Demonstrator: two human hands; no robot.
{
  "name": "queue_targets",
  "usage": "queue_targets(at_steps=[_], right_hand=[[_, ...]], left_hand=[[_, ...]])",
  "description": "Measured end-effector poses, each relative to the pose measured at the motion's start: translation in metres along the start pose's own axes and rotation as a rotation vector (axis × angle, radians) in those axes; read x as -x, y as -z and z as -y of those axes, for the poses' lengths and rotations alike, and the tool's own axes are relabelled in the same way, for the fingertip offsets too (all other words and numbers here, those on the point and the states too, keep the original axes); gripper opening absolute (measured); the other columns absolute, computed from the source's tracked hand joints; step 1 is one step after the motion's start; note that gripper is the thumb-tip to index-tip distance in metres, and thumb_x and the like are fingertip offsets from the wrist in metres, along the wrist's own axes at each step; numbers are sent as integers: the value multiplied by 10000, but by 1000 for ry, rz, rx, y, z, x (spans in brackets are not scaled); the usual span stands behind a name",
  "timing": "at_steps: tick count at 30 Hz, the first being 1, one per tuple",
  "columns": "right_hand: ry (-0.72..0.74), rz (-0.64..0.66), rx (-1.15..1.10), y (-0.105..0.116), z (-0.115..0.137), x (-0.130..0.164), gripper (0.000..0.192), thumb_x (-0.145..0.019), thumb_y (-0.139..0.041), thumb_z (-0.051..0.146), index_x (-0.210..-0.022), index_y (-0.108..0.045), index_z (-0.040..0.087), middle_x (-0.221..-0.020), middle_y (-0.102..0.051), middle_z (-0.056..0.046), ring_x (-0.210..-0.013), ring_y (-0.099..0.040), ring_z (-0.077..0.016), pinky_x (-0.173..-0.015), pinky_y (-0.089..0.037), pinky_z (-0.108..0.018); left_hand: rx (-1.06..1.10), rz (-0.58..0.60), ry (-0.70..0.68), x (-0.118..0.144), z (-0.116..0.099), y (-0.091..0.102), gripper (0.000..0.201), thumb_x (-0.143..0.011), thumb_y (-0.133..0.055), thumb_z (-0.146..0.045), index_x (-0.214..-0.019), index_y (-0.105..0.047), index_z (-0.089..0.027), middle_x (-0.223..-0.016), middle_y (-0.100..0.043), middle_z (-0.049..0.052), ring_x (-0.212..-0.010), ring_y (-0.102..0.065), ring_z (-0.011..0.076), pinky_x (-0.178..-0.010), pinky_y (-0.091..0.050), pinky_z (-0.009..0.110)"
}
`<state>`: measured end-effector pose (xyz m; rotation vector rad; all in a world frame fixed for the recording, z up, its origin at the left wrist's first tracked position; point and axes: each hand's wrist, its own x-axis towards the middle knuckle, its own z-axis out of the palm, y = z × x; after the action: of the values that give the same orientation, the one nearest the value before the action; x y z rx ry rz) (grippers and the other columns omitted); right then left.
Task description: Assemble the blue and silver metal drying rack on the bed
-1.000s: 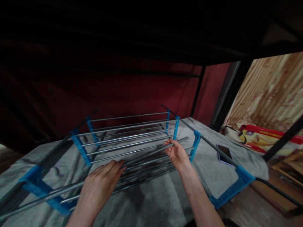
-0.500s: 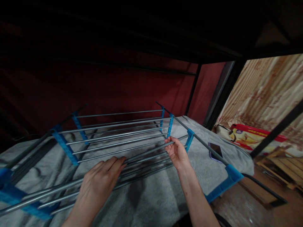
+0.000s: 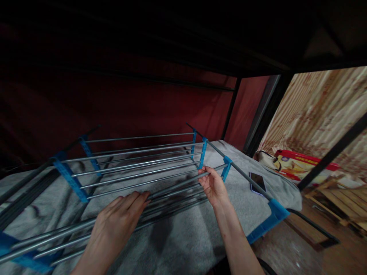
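A rack of grey metal tubes and blue plastic brackets [image 3: 71, 177] lies across the grey blanket [image 3: 183, 236] in front of me. My right hand [image 3: 212, 185] pinches a metal tube [image 3: 174, 187] between thumb and fingers, close to the blue bracket [image 3: 226, 168] on the right side. Further left, my left hand [image 3: 122, 215] curls its fingers over the same tube; its thumb is hidden. Several other tubes run beneath and beside both hands. At the near left, tube ends meet another blue bracket [image 3: 31, 263].
A phone [image 3: 257, 183] lies on the blanket right of the rack. Past a black frame post [image 3: 265, 110] are a red and yellow box [image 3: 298, 162] and a wooden pallet [image 3: 341, 198]. Dark red cloth [image 3: 143, 107] hangs behind, and a dark surface spans overhead.
The view has shifted slightly, so the rack and surroundings sit a little further left. Both hands keep their hold on the tube, with little visible movement.
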<state>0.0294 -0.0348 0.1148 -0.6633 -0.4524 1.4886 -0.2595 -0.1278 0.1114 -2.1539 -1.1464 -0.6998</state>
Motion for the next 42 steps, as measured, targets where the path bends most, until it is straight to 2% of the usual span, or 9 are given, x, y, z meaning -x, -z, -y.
queue_targets(at_steps=[13,18,24,29,32,35,42], right_hand=[[37,28,41,6,0,1,131,-768,-787,226,-808,-691,147,-720,-719,-7,-546,-636,-91,-531,-596,-180],[51,58,47,9,-4,0,183,-757,-828,279,-816,-694,168,-738,-721,0,-574,-640,-95,-557,-595,-185],[-50,252,134,2,-19,11,287,-714,-891,342,-878,-735,166,-858,-736,-19,-691,-682,-124,-626,-610,-233],[-177,350,292,-1,-31,27,346,-725,-913,374,-968,-765,178,-806,-744,-37,-727,-700,-144,-649,-602,-232],[-203,337,367,-1,-36,26,404,-715,-925,395,-1029,-778,188,-844,-768,-65,-733,-710,-153,-663,-612,-242],[-170,285,414,0,-40,23,441,-668,-947,435,-997,-791,186,-821,-764,-74,-736,-714,-164,-664,-619,-241],[-98,240,463,5,-42,19,445,-618,-958,466,-932,-806,191,-807,-744,-59,-743,-710,-164,-644,-616,-213]], left_hand=[[-53,-58,-7,-11,-6,6,236,-1028,-465,-141,-1152,-666,-153,-890,-717,31,-687,-622,187,-727,-457,349],[-91,-30,15,-9,-6,2,242,-1007,-493,-120,-1180,-657,-164,-870,-709,26,-715,-637,207,-743,-447,370],[-78,-25,49,-11,-7,-3,240,-998,-514,-105,-1180,-658,-165,-877,-711,30,-750,-659,210,-769,-457,377],[-31,54,160,-15,-22,3,239,-971,-569,-64,-1158,-658,-184,-919,-716,24,-806,-667,207,-774,-463,374],[-2,112,220,-18,-26,5,184,-983,-602,-121,-1142,-652,-200,-904,-699,10,-831,-655,203,-785,-464,368],[19,151,258,-17,-27,4,181,-992,-608,-165,-1167,-636,-202,-946,-694,6,-855,-637,198,-830,-466,369],[76,128,283,-17,-30,9,216,-1020,-549,-166,-1225,-613,-194,-992,-668,14,-904,-607,198,-891,-450,375]])
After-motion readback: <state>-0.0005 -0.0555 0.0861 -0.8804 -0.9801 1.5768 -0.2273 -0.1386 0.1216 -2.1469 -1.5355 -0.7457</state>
